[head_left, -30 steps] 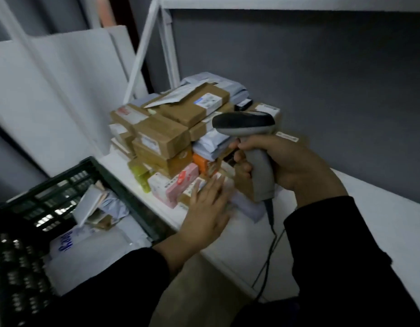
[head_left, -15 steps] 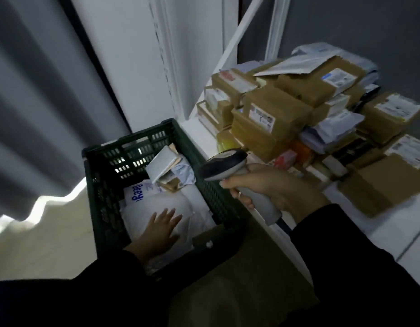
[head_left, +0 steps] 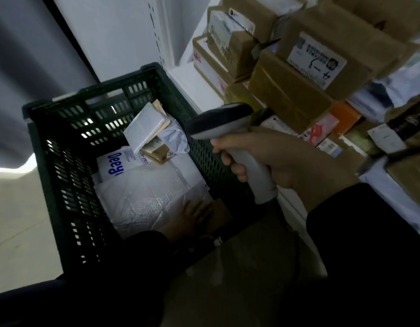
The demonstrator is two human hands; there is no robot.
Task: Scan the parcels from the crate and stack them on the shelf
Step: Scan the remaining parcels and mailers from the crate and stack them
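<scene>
mailer (head_left: 145,192): big white padded parcel, lies flat along the near side of the crate (head_left: 98,90), on top of the load.
left hand (head_left: 192,215): at the crate's near right corner, against the mailer's edge; fingers lie fairly straight and together, and we see no grip.
right hand (head_left: 286,161): wrapped round the scanner (head_left: 218,123) handle, held over the crate's right wall, nose toward the crate.
risk 1: slick, floppy mailer; we judge that a one-hand lift from one corner could let it sag and slip back.
risk 2: small white box (head_left: 145,128) leans tilted at the far right; pulling the mailer could topple it.
risk 3: we see no barcode on the mailer's top face, so the scan may fail unless the mailer is turned.
risk 4: stack (head_left: 286,90) on the shelf (head_left: 190,76) is tall and uneven; a wide soft parcel on top could slide off.
writing, bag (head_left: 117,164): blue letters, upside down, roughly "Daeg", partly covered.
writing, label (head_left: 316,60): handwritten "4-3"; print is too small to read.
</scene>
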